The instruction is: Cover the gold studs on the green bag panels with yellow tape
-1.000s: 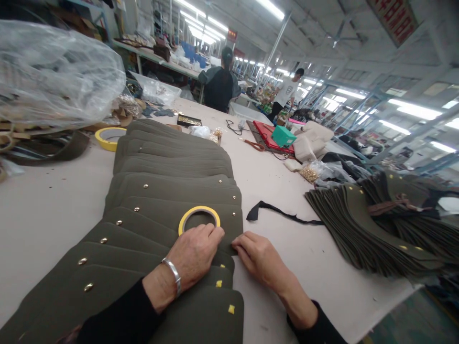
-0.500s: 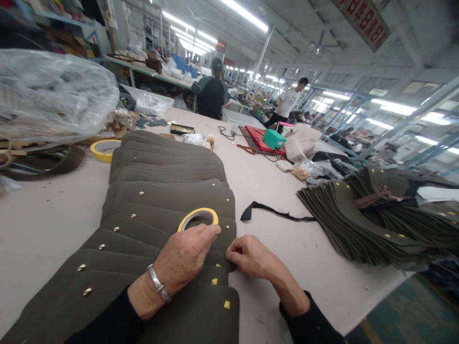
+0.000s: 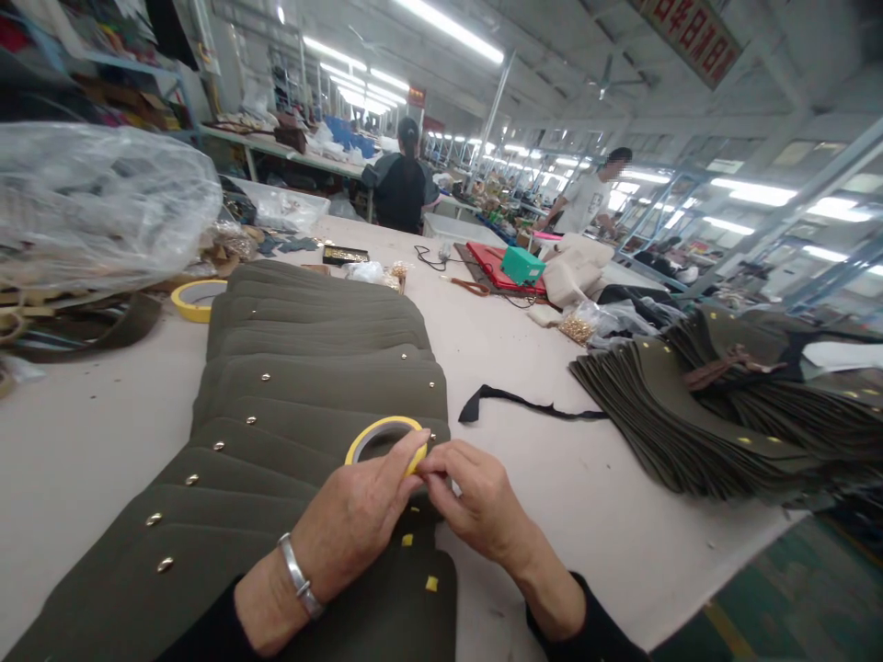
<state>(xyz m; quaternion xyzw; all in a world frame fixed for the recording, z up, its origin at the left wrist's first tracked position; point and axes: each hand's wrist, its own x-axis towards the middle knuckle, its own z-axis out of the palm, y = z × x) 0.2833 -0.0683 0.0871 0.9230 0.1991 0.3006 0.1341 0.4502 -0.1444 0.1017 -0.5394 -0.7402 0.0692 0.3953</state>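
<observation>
My left hand (image 3: 355, 515), with a silver bracelet at the wrist, grips a roll of yellow tape (image 3: 365, 439) above overlapping dark olive pieces (image 3: 317, 368). The fingertips of my right hand (image 3: 475, 496) are pinched together at the roll's right edge, touching or nearly touching my left fingertips; what they hold is too small to make out. Gold studs (image 3: 165, 564) dot the left side of the pieces, with a few smaller ones at the right. Small yellow tape bits (image 3: 431, 584) stick to the nearest pieces.
Another yellow tape roll (image 3: 197, 302) lies at the left by a big clear plastic bag (image 3: 103, 202). Right of the pieces are a black strip (image 3: 524, 401) and a bundled olive stack (image 3: 648, 414). A green box (image 3: 522, 266) sits farther back. Two people are beyond the table.
My right hand has moved up and left from the edge of the pieces to the tape roll, meeting my left fingertips. The person in the white shirt has shifted right.
</observation>
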